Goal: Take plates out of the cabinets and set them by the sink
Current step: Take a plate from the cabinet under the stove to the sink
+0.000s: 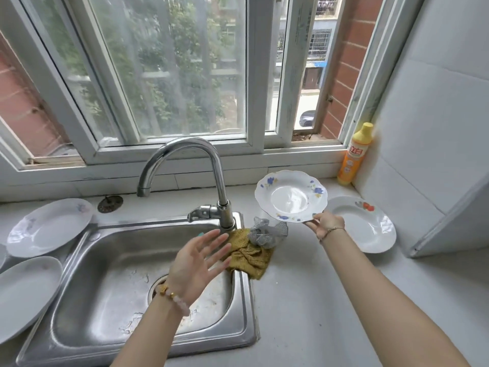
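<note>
head view: the blue-flowered plate (291, 196) is up in the air to the right of the tap (211, 168), tilted so its face turns toward the camera. the right hand (326, 225) holds it by the lower right rim, its fingers (316, 217) pinched on that edge. the plate hangs above the worktop (304, 300), clear of it, and in the picture its right edge comes just beside the red-flowered plate (367, 229), which lies flat on the worktop near the tiled wall.

the left hand (198, 260) hovers over the sink (87, 274), palm turned toward the right, its fingers straight and spread, holding nothing. a beaded bracelet (176, 300) sits on that wrist and a thin one on the right wrist.

on the left side of the sink two more white plates rest flat: the upper left plate (50, 226), whose edge laps over the sink's corner, and the lower left plate (23, 295) nearer the camera.

a mustard-yellow cloth (251, 258) is draped over the sink's right rim by the base of the tap, with a grey mesh scrubber (267, 231) touching its far side. a round metal strainer (110, 203) lies on the ledge behind the sink. a yellow detergent bottle (356, 154) stands upright in the corner by the window frame.
</note>
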### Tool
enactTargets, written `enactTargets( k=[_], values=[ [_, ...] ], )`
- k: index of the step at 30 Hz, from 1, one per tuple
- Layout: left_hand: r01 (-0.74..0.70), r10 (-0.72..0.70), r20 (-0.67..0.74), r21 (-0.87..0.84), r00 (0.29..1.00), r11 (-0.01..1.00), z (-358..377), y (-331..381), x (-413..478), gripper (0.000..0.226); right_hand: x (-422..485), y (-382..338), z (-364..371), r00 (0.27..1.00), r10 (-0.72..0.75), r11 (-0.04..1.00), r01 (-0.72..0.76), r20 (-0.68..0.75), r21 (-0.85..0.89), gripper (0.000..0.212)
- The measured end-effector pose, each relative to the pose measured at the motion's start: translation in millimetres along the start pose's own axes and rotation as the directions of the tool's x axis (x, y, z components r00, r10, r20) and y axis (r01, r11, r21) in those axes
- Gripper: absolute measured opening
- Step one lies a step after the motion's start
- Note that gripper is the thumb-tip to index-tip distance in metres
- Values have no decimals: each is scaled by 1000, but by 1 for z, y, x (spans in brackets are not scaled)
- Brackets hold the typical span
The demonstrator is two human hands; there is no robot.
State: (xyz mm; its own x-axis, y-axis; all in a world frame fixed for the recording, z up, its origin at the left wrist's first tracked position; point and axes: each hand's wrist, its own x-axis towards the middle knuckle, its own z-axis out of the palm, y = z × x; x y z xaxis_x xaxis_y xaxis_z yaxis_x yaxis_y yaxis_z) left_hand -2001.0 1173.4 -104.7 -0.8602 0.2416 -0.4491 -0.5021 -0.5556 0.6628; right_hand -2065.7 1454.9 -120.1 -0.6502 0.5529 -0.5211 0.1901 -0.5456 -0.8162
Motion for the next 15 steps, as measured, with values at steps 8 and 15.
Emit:
enactTargets(
  k=[8, 15],
  values=[
    [14, -16, -55, -50, 998, 999, 0, 5, 29, 36, 59, 0, 40, 996, 82, 983, -84, -19, -165, 47],
    [51, -58, -73, -97, 996, 994, 2, 3, 49, 35, 90, 19, 53, 985, 163, 961, -171, -52, -219, 45]
  ],
)
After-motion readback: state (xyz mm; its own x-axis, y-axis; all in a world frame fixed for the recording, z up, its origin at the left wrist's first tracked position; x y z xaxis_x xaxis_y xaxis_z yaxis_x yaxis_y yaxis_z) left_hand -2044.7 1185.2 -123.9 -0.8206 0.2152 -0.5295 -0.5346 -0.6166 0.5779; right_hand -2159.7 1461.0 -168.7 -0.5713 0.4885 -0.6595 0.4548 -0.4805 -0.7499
